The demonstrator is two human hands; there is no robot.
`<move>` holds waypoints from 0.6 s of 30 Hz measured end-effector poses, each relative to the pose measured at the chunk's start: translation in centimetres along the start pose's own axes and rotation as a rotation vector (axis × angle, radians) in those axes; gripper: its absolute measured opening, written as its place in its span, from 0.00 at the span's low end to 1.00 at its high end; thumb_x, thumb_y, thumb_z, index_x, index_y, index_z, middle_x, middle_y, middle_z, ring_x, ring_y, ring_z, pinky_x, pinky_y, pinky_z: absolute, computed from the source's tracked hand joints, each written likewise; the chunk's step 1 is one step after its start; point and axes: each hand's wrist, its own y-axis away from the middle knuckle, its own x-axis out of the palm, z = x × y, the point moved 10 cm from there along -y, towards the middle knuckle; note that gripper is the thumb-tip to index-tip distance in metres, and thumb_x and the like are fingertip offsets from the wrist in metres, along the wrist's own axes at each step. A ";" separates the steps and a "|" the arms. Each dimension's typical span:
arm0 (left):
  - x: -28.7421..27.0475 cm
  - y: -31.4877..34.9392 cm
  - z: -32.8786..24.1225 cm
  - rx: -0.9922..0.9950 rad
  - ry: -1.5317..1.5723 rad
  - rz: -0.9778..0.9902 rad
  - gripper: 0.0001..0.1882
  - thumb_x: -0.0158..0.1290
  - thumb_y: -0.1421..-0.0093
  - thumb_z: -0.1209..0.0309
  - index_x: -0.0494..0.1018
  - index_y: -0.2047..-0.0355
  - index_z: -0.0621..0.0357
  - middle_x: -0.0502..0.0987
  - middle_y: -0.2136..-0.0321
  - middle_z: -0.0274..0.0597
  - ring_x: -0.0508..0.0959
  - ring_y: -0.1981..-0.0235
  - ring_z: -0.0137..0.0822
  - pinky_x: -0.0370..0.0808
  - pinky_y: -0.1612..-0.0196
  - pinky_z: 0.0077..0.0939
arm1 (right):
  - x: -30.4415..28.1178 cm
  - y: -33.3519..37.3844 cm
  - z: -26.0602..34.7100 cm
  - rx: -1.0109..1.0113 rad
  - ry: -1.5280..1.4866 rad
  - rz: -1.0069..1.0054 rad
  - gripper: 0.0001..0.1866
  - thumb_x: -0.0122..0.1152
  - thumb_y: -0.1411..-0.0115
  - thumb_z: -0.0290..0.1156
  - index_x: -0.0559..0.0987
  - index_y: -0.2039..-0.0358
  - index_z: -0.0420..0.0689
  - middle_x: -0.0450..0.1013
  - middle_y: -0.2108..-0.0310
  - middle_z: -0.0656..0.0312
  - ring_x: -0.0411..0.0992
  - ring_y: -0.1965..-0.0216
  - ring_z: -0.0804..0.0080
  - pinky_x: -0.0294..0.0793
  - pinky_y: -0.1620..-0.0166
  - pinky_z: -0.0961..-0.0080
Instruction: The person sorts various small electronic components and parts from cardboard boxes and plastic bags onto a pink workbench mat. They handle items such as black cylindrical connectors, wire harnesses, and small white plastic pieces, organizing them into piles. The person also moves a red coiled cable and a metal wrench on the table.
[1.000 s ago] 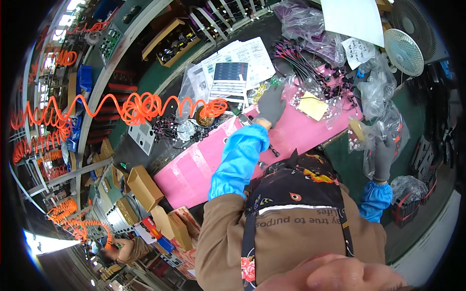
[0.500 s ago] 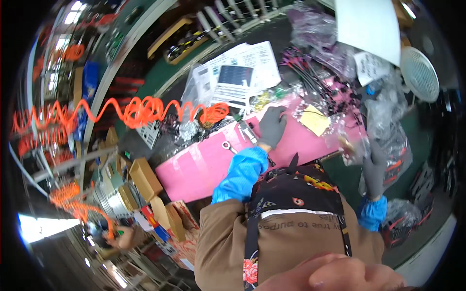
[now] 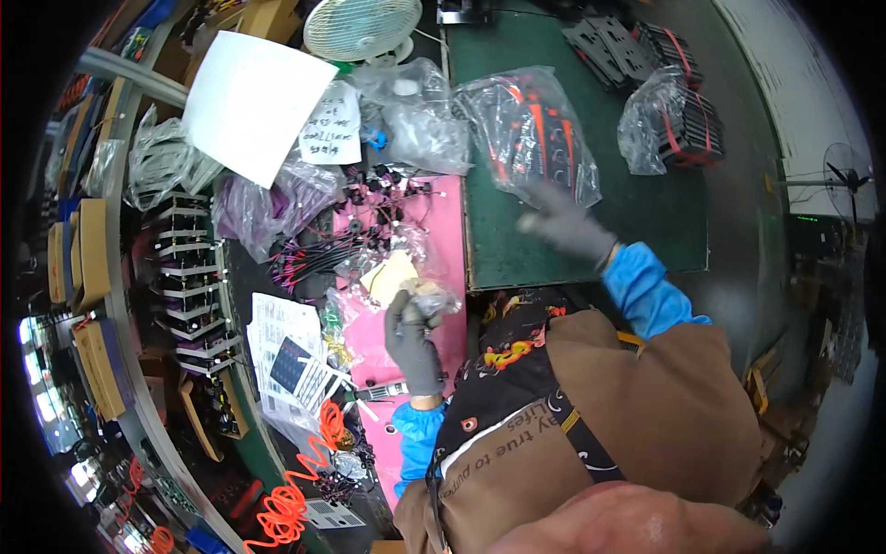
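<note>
My left hand (image 3: 413, 343), in a grey glove, is over the pink mat (image 3: 448, 240) with its fingers curled at a small clear plastic bag (image 3: 437, 301). A yellow paper piece (image 3: 389, 277) lies just beyond those fingertips. My right hand (image 3: 570, 226), also gloved in grey, reaches over the green table (image 3: 508, 254), blurred by motion, its thumb and fingers apart. It is at the near edge of a large clear bag (image 3: 544, 134) holding black and orange parts. I see nothing in the right hand.
Black and pink cables (image 3: 318, 258) lie left of the mat, with printed papers (image 3: 281, 342) nearer me. A fan (image 3: 362, 28) and a white board (image 3: 258, 106) stand at the back. Strapped black parts (image 3: 692, 125) sit far right. An orange coiled hose (image 3: 281, 508) hangs lower left.
My view has swung right, toward the green table. The right hand, earlier at the small bag, has moved to the large bag. My left hand has shifted along the mat to the small bag.
</note>
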 end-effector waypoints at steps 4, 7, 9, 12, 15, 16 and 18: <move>-1.4 2.1 -1.8 0.081 -0.006 -0.147 0.25 0.46 0.30 0.61 0.64 0.42 0.70 0.73 0.54 0.46 0.77 0.66 0.31 0.79 0.63 0.26 | -17.1 -1.1 -19.5 0.200 0.564 -0.458 0.40 0.63 0.43 0.45 0.60 0.34 0.41 0.59 0.35 0.47 0.53 0.32 0.54 0.53 0.32 0.65; -2.4 3.6 -0.4 0.150 0.083 -0.275 0.27 0.48 0.33 0.69 0.59 0.38 0.71 0.74 0.54 0.50 0.77 0.65 0.33 0.80 0.61 0.29 | -25.5 -2.3 -30.5 0.311 0.808 -0.571 0.34 0.56 0.39 0.46 0.63 0.36 0.44 0.64 0.40 0.50 0.62 0.39 0.56 0.58 0.36 0.65; -3.8 4.3 2.3 0.034 0.010 -0.322 0.33 0.51 0.37 0.70 0.53 0.35 0.69 0.71 0.49 0.53 0.77 0.62 0.35 0.79 0.59 0.29 | -26.8 -4.3 -36.0 0.587 0.699 -0.437 0.32 0.53 0.37 0.50 0.65 0.36 0.50 0.72 0.47 0.52 0.70 0.47 0.55 0.66 0.42 0.64; -6.1 7.1 5.7 -0.052 0.051 -0.526 0.42 0.58 0.41 0.68 0.50 0.32 0.63 0.61 0.39 0.55 0.74 0.50 0.40 0.76 0.51 0.31 | -28.3 -4.3 -42.7 0.621 0.616 -0.513 0.31 0.55 0.39 0.52 0.71 0.42 0.43 0.74 0.49 0.47 0.72 0.49 0.50 0.68 0.44 0.63; -7.8 11.6 2.3 0.048 -0.513 -0.871 0.42 0.60 0.42 0.68 0.52 0.32 0.61 0.62 0.38 0.52 0.70 0.44 0.42 0.69 0.43 0.34 | -27.2 -3.0 -41.5 0.406 0.427 -0.741 0.26 0.54 0.38 0.43 0.74 0.46 0.36 0.73 0.48 0.46 0.71 0.47 0.51 0.68 0.43 0.63; -7.8 13.2 1.0 0.035 -0.696 -0.961 0.37 0.57 0.39 0.67 0.54 0.33 0.64 0.61 0.35 0.53 0.67 0.38 0.44 0.63 0.38 0.38 | -25.2 -2.9 -35.5 0.265 0.344 -0.773 0.24 0.54 0.37 0.39 0.74 0.46 0.35 0.73 0.47 0.46 0.71 0.46 0.53 0.68 0.43 0.64; -7.0 14.9 -1.1 0.177 -0.598 -0.972 0.38 0.58 0.39 0.64 0.55 0.34 0.64 0.62 0.36 0.52 0.67 0.38 0.44 0.64 0.38 0.38 | -19.2 -2.7 -20.9 -0.061 0.188 -0.676 0.21 0.54 0.36 0.32 0.74 0.46 0.34 0.72 0.46 0.46 0.70 0.44 0.55 0.68 0.43 0.65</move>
